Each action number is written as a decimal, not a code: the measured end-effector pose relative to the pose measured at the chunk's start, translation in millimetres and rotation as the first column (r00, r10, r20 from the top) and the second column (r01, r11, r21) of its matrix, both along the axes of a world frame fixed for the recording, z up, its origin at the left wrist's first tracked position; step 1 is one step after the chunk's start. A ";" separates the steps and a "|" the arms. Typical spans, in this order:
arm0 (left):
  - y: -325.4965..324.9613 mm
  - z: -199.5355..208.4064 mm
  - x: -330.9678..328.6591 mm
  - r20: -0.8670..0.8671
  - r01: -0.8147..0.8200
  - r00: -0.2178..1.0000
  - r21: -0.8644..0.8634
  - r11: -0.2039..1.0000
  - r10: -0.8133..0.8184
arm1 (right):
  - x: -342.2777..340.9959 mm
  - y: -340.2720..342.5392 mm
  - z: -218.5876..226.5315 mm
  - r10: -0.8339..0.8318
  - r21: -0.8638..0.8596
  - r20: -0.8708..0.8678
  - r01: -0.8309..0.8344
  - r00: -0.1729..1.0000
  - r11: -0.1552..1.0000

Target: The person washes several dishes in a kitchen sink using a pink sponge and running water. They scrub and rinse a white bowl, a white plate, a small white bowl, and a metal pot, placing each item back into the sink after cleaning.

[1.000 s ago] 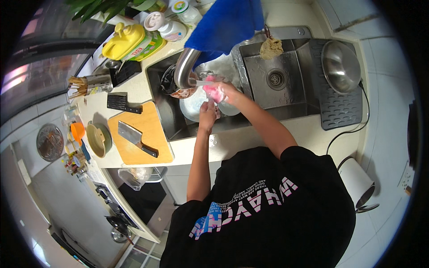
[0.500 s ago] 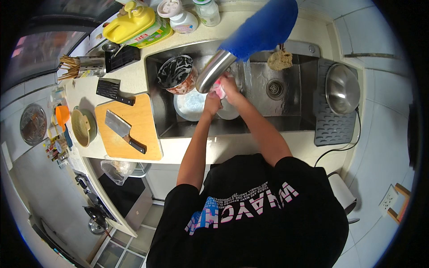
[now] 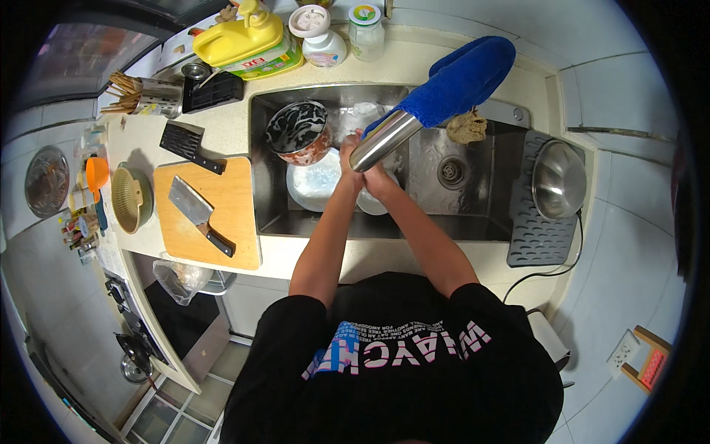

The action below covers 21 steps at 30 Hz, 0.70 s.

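Observation:
Over the left sink basin [image 3: 277, 222] my hands are close together, partly hidden by the metal faucet spout [image 3: 384, 140]. My left hand [image 3: 349, 157] has its fingers closed, and behind the spout I cannot make out what is in them. Right beside it, my right hand [image 3: 377, 182] is closed too, its fingertips covered by the spout. Below and beside them lie a soapy white bowl [image 3: 309, 185] and another pale dish [image 3: 372, 203]. A reddish-brown pot [image 3: 309, 153] with suds inside leans at the basin's left. A blue cloth [image 3: 466, 81] covers the spout's upper part.
A cleaver [image 3: 191, 200] lies on the wooden cutting board [image 3: 166, 240], with a black slotted turner [image 3: 181, 144] behind it. A yellow jug [image 3: 240, 44], a pump bottle [image 3: 324, 48] and a jar [image 3: 367, 37] line the back. Right: a scrubber [image 3: 466, 129] and a metal bowl [image 3: 558, 181] on a grey mat [image 3: 536, 244].
My hands have drawn closer together under the spout. The pink thing seen between them earlier is hidden now. The whole view has shifted slightly, showing more of the blue cloth.

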<state>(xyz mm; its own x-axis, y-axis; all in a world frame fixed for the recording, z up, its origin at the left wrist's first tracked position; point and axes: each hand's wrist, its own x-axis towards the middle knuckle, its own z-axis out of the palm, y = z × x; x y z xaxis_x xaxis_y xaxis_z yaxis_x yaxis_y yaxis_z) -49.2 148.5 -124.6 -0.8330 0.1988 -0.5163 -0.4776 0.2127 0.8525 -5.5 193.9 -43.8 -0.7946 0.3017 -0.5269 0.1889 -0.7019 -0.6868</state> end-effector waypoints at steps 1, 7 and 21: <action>7.1 1.6 14.6 -0.012 -0.025 1.000 0.009 1.000 0.025 | 4.3 10.3 2.3 0.023 0.045 0.046 -0.025 0.999 0.999; 11.1 53.2 26.9 0.238 0.015 0.971 0.082 0.997 -0.034 | 10.2 31.3 22.4 0.203 0.176 0.162 -0.231 0.966 0.957; -9.8 38.9 -6.6 0.397 -0.069 0.898 0.549 0.833 -0.187 | 32.0 49.9 4.6 0.334 0.097 0.234 -0.364 0.913 0.927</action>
<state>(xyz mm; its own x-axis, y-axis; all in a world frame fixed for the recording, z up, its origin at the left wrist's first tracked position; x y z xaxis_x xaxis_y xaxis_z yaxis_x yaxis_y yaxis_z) -55.8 138.8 -85.7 -0.5382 0.5903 -0.6015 -0.8135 -0.1774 0.5539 26.5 243.8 -39.2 -0.7381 0.1054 -0.6664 0.5543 -0.4683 -0.6881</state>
